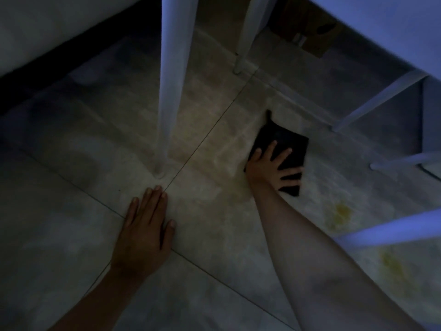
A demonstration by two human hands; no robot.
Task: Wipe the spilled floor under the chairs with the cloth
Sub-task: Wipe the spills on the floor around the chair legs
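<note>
A dark folded cloth [284, 142] lies flat on the pale tiled floor [210, 235] under white chairs. My right hand [267, 166] presses down on the cloth with fingers spread. My left hand [145, 225] rests flat on the floor, palm down, holding nothing, just in front of a white chair leg [170, 91]. Yellowish spill stains [341, 215] mark the floor to the right of my right forearm, and another stain [393, 266] shows lower right. A faint stain [241, 189] sits beside my right wrist.
A second white chair leg [248, 37] stands further back. More white chair legs and rungs [372, 106] cross the right side, one rung [391, 229] close above the stains. A cardboard piece [312, 32] lies at the back. A pale furniture base [47, 27] fills the upper left.
</note>
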